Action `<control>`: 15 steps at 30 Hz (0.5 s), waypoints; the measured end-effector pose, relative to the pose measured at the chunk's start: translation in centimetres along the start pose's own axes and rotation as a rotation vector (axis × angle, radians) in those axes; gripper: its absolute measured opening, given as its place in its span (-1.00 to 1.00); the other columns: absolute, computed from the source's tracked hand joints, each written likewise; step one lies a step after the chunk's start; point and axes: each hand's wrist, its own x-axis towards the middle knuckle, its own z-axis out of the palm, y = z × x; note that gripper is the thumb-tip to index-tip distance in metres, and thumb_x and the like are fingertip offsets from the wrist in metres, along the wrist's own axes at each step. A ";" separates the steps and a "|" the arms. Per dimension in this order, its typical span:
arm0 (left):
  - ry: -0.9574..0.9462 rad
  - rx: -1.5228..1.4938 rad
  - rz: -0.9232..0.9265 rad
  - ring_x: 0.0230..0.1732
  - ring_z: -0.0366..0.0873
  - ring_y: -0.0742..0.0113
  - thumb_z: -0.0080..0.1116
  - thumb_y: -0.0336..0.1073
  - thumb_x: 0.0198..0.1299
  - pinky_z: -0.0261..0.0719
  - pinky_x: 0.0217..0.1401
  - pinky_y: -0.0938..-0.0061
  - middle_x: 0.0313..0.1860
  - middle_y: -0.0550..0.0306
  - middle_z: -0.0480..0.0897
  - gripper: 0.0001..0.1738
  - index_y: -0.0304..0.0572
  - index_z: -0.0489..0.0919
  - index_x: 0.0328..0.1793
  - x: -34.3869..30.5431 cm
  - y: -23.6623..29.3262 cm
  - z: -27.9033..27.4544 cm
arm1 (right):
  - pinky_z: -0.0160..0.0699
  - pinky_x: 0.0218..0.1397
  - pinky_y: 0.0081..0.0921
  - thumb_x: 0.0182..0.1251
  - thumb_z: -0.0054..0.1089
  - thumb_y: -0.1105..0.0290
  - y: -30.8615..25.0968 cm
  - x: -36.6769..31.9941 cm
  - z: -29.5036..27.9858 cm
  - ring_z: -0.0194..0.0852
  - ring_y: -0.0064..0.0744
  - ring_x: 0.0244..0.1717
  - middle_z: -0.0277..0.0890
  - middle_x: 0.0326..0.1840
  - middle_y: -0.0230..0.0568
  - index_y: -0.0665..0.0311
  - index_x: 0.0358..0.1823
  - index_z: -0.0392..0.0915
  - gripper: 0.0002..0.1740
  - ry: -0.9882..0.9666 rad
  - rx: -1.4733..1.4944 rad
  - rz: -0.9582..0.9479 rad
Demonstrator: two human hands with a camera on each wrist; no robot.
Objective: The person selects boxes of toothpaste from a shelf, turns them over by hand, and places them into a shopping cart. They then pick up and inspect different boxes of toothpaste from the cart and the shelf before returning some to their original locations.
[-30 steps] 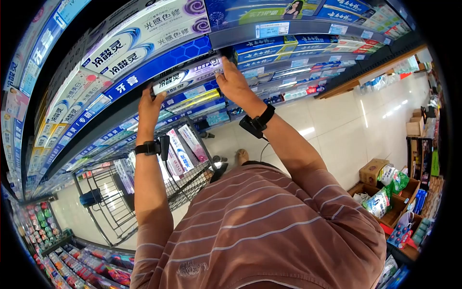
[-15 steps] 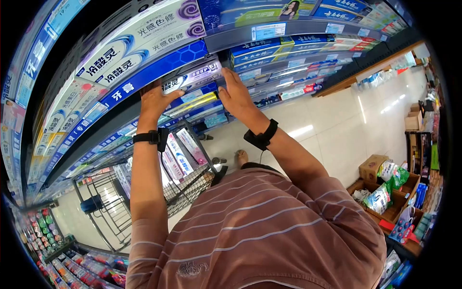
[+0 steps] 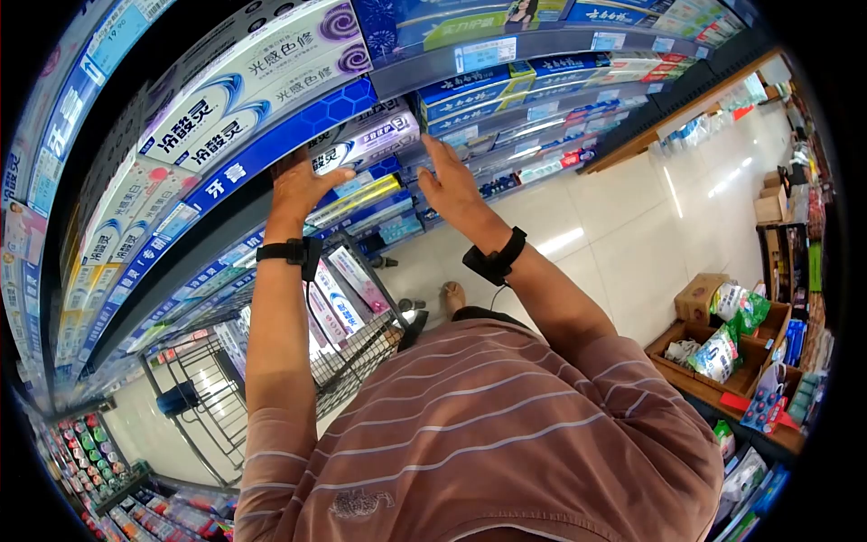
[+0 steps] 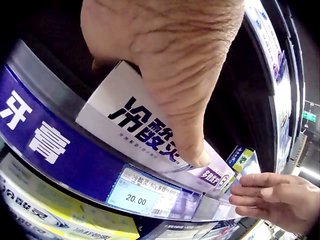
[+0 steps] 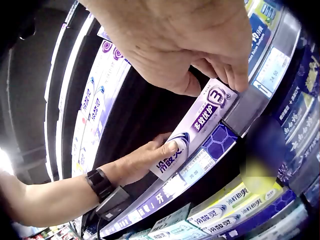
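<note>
A white-and-purple toothpaste box (image 3: 388,132) sits at the front of a shelf, above a blue edge strip. My left hand (image 3: 300,191) holds its left part, the thumb lying across the printed front in the left wrist view and the other fingers mostly hidden behind the box (image 4: 115,100). At the opposite end is my right hand (image 3: 456,190), its fingers fairly straight and thumb apart. In the right wrist view its fingertips are right by the end of the box (image 5: 205,112) marked 3.
Larger stacked toothpaste boxes (image 3: 262,81) stand on the shelf above. Yellow-and-white boxes (image 5: 230,205) fill the one below. A wire shopping cart (image 3: 361,352) holding several long boxes (image 3: 336,303) is beside my body. Wooden bins (image 3: 673,357) with bagged goods stand across the aisle.
Both hands were on the box ends; the right hand has loosened and drawn slightly off its end. The left thumb has spread along the front, and the box sits further back on the shelf.
</note>
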 end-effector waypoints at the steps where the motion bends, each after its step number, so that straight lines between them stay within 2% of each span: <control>1: -0.020 -0.010 -0.020 0.67 0.02 -0.26 0.46 0.43 -0.14 0.02 0.68 0.15 0.61 -0.36 0.21 0.39 -0.27 0.11 0.67 0.0 0.3 -0.2 | 0.40 0.45 -0.10 0.46 0.06 0.41 -0.3 0.1 -0.1 0.29 0.30 0.44 0.29 0.45 0.30 0.47 0.50 0.17 -0.37 0.014 0.004 -0.017; 5: -0.105 -0.028 -0.090 0.67 0.01 -0.25 0.43 0.45 -0.11 0.03 0.67 0.14 0.63 -0.36 0.16 0.38 -0.28 0.10 0.67 0.3 0.8 -0.1 | 0.41 0.44 -0.10 0.46 0.06 0.41 0.5 0.8 0.9 0.30 0.29 0.43 0.32 0.42 0.32 0.44 0.49 0.19 -0.38 0.060 -0.039 -0.074; 8: -0.055 -0.034 -0.044 0.67 0.02 -0.25 0.42 0.46 -0.11 0.05 0.67 0.15 0.64 -0.36 0.16 0.39 -0.31 0.11 0.67 0.0 1.5 -0.7 | 0.40 0.44 -0.10 0.46 0.06 0.41 -0.4 0.1 0.8 0.35 0.28 0.40 0.36 0.39 0.32 0.42 0.49 0.21 -0.39 0.045 0.081 0.013; 11: -0.076 -0.028 -0.065 0.62 0.12 -0.27 0.35 0.54 -0.09 0.14 0.61 0.13 0.60 -0.36 0.23 0.34 -0.30 0.21 0.61 0.0 0.0 -0.1 | 0.46 0.40 -0.10 0.44 0.08 0.42 1.0 -0.6 1.3 0.41 0.26 0.35 0.40 0.35 0.30 0.42 0.46 0.26 -0.41 0.069 -0.078 -0.117; 12: 0.149 0.038 0.040 0.57 0.17 -0.31 0.37 0.49 -0.06 0.21 0.57 0.09 0.55 -0.38 0.30 0.26 -0.32 0.28 0.57 -0.9 0.3 -0.5 | 0.53 0.34 -0.17 0.45 0.12 0.41 1.5 -1.0 1.8 0.48 0.13 0.32 0.47 0.30 0.23 0.41 0.44 0.31 -0.44 0.127 -0.038 -0.180; 13: 0.252 0.069 0.131 0.46 0.31 -0.31 0.44 0.36 -0.04 0.28 0.51 0.05 0.46 -0.36 0.40 0.17 -0.34 0.32 0.52 -1.5 0.1 -0.9 | 0.56 0.30 -0.22 0.46 0.13 0.40 1.3 -1.2 1.6 0.51 0.04 0.29 0.49 0.29 0.17 0.39 0.43 0.33 -0.45 0.101 -0.009 -0.165; 14: 0.337 -0.003 0.104 0.45 0.31 -0.34 0.44 0.30 0.02 0.33 0.46 0.03 0.42 -0.38 0.43 0.08 -0.33 0.37 0.50 -2.7 0.0 -1.2 | 0.59 0.25 -0.28 0.47 0.15 0.38 1.2 -1.5 1.6 0.54 -0.05 0.27 0.51 0.28 0.12 0.37 0.42 0.35 -0.47 0.063 0.025 -0.145; 15: 0.416 -0.099 0.051 0.39 0.36 -0.33 0.46 0.24 0.05 0.34 0.42 0.02 0.37 -0.39 0.46 -0.01 -0.33 0.42 0.43 -4.5 0.5 -2.1 | 0.62 0.18 -0.39 0.51 0.14 0.38 2.1 -1.8 2.4 0.61 -0.19 0.17 0.58 0.20 0.00 0.33 0.38 0.39 -0.54 0.042 0.194 -0.099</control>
